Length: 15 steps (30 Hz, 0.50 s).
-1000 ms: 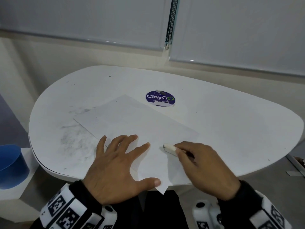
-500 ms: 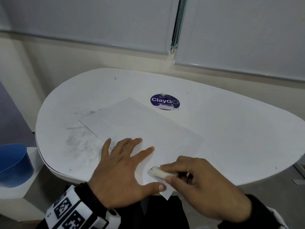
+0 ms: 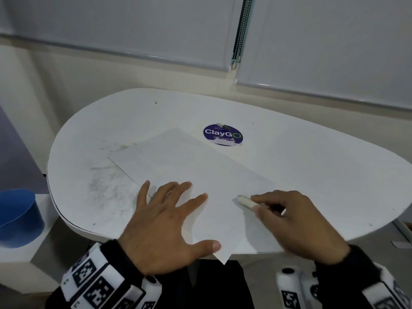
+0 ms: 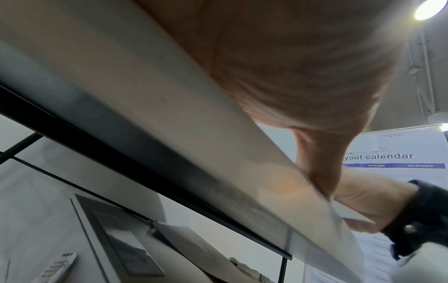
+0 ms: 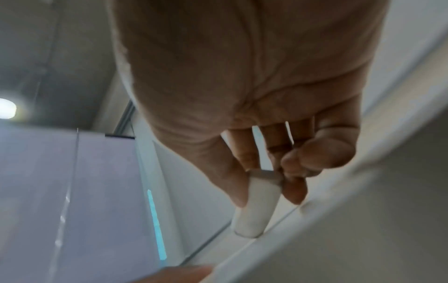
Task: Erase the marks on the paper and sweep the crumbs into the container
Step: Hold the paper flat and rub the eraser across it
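Right hand, pinching the eraser, has swung back to frame centre-right on the paper as flat-fingered left hand pins it, rubbing evidently ongoing.

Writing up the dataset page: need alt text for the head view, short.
A person's left hand presses flat on a white sheet of paper while the right hand rubs a white eraser on it, on a rounded white table. A blue container stands off the table's left edge.
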{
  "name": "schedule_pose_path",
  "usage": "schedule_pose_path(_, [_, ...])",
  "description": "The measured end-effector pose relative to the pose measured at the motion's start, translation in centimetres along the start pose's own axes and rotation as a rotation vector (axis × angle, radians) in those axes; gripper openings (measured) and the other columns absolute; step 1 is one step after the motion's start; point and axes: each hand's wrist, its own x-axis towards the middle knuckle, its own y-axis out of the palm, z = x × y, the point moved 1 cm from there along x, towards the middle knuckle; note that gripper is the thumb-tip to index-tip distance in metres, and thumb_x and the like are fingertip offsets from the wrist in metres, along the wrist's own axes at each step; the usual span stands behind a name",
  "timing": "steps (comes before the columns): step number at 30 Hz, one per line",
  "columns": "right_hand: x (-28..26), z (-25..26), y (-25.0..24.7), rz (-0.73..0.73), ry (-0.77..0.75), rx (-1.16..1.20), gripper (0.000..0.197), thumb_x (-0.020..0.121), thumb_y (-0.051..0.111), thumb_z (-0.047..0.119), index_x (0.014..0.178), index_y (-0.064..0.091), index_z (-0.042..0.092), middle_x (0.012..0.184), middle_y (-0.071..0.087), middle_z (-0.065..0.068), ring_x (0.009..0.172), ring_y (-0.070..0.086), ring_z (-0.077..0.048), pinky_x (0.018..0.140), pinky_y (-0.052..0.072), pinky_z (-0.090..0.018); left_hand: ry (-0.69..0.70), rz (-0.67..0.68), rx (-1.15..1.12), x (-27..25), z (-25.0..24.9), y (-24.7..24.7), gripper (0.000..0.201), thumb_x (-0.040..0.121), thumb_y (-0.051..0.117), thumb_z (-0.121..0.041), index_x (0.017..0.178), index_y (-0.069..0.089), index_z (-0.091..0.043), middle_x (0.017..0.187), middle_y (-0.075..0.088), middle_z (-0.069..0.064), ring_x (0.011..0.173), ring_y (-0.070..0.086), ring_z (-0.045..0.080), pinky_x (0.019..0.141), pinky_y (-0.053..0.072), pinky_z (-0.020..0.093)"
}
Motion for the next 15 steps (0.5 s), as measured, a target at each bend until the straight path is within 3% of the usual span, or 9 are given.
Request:
schedule_pose_path(2, [-0.3, 0.6, 1.0, -0.014, -0.039, -0.043, 0.014, 0.089, 0.061, 0.03, 0.095, 0.073, 0.025, 0.073, 0.064, 0.012, 0.075, 0.057, -0.004, 0.069, 0.045, -0.02, 0.0, -0.019, -0.032, 0.0, -0.2, 0.1, 0.091, 0.071, 0.017, -0.098, 0.148, 0.032, -0.052, 0.163, 0.019, -0.015, 0.15, 0.012, 0.011, 0.12, -0.003, 0.058])
schedule_pose_path(5, [-0.6, 1.0, 2.2, -0.023, -0.051, -0.067, 0.018, 0.09, 0.06, 0.031, 0.104, 0.071, 0.029, 0.081, 0.065, 0.012, 0.078, 0.057, -0.005, 0.074, 0.047, -0.023, 0.027, -0.027, -0.076, 0.0, -0.3, 0.4, 0.079, 0.078, 0.027, -0.093, 0.14, 0.048, -0.049, 0.155, 0.037, -0.015, 0.144, 0.031, 0.013, 0.119, 0.013, 0.058])
schedule_pose_path(7, [-0.6, 0.9, 2.1, -0.057, -0.044, -0.079, 0.022, 0.09, 0.059, 0.032, 0.11, 0.07, 0.03, 0.084, 0.065, 0.014, 0.079, 0.057, -0.003, 0.074, 0.045, -0.02, 0.032, -0.022, -0.077, 0.1, -0.3, 0.4, 0.081, 0.075, 0.025, -0.095, 0.141, 0.045, -0.052, 0.155, 0.035, -0.018, 0.144, 0.028, 0.011, 0.119, 0.014, 0.056])
schedule_pose_path(9, [-1.2, 1.7, 2.2, -0.032, -0.102, -0.087, 0.021, 0.091, 0.058, 0.033, 0.108, 0.07, 0.029, 0.084, 0.064, 0.014, 0.078, 0.057, -0.004, 0.074, 0.046, -0.021, 0.027, -0.023, -0.043, 0.2, -0.3, 0.5, 0.09, 0.07, 0.015, -0.1, 0.145, 0.035, -0.056, 0.159, 0.024, -0.021, 0.148, 0.017, 0.009, 0.121, 0.007, 0.053])
schedule_pose_path(11, [-2.2, 3.5, 2.8, 0.109, -0.201, -0.037, 0.02, 0.09, 0.057, 0.036, 0.104, 0.07, 0.028, 0.084, 0.064, 0.014, 0.078, 0.058, -0.005, 0.072, 0.047, -0.021, 0.014, -0.029, -0.027, 0.1, -0.3, 0.3, 0.095, 0.066, 0.009, -0.102, 0.147, 0.029, -0.058, 0.161, 0.017, -0.021, 0.149, 0.011, 0.008, 0.121, 0.003, 0.05])
schedule_pose_path(13, [-2.3, 3.8, 2.5, 0.201, -0.221, -0.011, 0.023, 0.089, 0.058, 0.036, 0.108, 0.071, 0.031, 0.086, 0.064, 0.018, 0.079, 0.057, -0.001, 0.071, 0.043, -0.014, 0.008, -0.037, -0.03, 0.1, -0.4, 0.2, 0.094, 0.065, 0.01, -0.102, 0.147, 0.025, -0.059, 0.161, 0.014, -0.023, 0.149, 0.007, 0.006, 0.12, 0.003, 0.048])
schedule_pose_path(15, [-1.3, 2.2, 1.6, 0.115, -0.142, -0.052, 0.023, 0.087, 0.062, 0.033, 0.107, 0.073, 0.031, 0.086, 0.066, 0.02, 0.079, 0.059, 0.002, 0.073, 0.042, -0.013, 0.012, -0.027, -0.016, 0.0, -0.2, 0.3, 0.093, 0.065, 0.011, -0.101, 0.148, 0.019, -0.06, 0.161, 0.007, -0.025, 0.148, 0.001, 0.004, 0.12, 0.0, 0.046])
